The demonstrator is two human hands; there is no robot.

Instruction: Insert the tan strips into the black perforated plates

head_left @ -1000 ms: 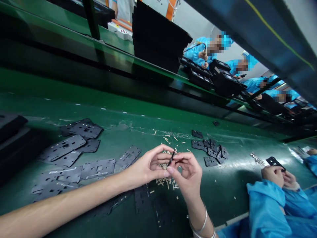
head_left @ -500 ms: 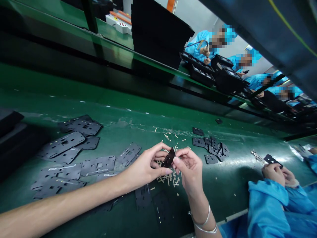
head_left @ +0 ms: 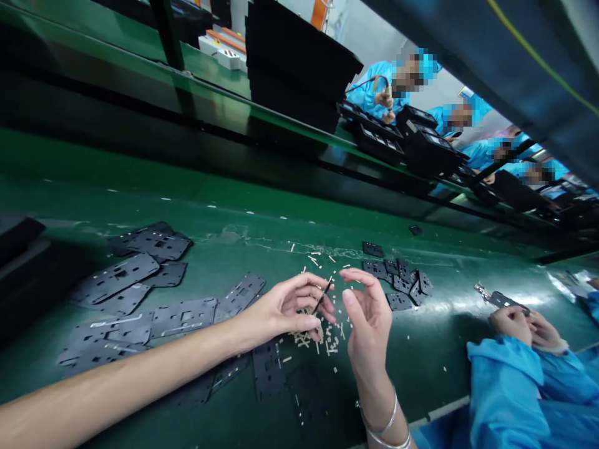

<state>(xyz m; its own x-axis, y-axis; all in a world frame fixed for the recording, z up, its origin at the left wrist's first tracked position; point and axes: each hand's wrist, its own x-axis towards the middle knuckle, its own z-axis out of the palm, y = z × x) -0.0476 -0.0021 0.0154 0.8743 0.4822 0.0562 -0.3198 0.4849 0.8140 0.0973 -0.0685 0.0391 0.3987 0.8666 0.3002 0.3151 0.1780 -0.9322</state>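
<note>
Between its fingers and thumb, my left hand [head_left: 294, 305] holds a small black plate [head_left: 322, 295], turned almost edge-on to me. Just to the right, my right hand [head_left: 369, 318] is apart from the plate, fingers and thumb spread with nothing between them. Below both hands lies a scatter of small pale strips [head_left: 330, 340] on the green work surface [head_left: 407, 386]. A cluster of small black plates [head_left: 402, 280] sits right of my right hand. Larger black plates with cut-outs [head_left: 185, 315] lie overlapping around my left forearm.
Another pile of black plates [head_left: 154, 243] lies farther back left, near dark bulky objects [head_left: 37, 274]. At right a co-worker's hands [head_left: 524, 327] hold a black part. A raised shelf [head_left: 210, 137] runs across the back, bearing a tall black stack [head_left: 297, 62] and black trays [head_left: 430, 146].
My right hand has let go of the small black plate and moved slightly right, its fingers opening. The plate stays in my left hand, now turned edge-on.
</note>
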